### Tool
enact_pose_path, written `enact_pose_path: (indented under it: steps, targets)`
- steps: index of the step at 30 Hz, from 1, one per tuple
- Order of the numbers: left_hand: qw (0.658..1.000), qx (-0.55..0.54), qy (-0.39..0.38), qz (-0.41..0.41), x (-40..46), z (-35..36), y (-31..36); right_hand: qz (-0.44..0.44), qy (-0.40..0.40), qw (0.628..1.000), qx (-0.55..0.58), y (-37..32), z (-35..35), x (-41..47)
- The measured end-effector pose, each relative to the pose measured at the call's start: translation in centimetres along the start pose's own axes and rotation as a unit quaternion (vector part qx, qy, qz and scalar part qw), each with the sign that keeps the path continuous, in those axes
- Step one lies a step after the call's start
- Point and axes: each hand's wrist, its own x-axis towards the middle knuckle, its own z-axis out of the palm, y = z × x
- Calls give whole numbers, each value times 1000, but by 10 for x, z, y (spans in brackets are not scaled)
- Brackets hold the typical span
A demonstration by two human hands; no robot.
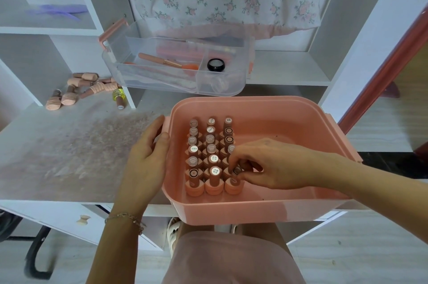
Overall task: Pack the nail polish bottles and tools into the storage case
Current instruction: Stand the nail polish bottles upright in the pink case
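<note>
Nail polish bottle (236, 171), pinched by its cap in right hand (273, 164), goes upright into the pink storage case (289, 126); lower it gently while left hand (148, 154), fingers relaxed, steadies the rim.

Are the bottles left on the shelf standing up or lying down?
Lying down. The loose bottles on the white shelf rest on their sides, caps pointing different ways, outside the pink case.
</note>
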Motion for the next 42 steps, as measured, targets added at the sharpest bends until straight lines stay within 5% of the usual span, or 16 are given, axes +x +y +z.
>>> enact_pose_path:
  steps: [42]
  targets:
    - [1000, -2, -3, 9, 1, 0, 0, 11, 8, 1000, 16, -2, 2, -2]
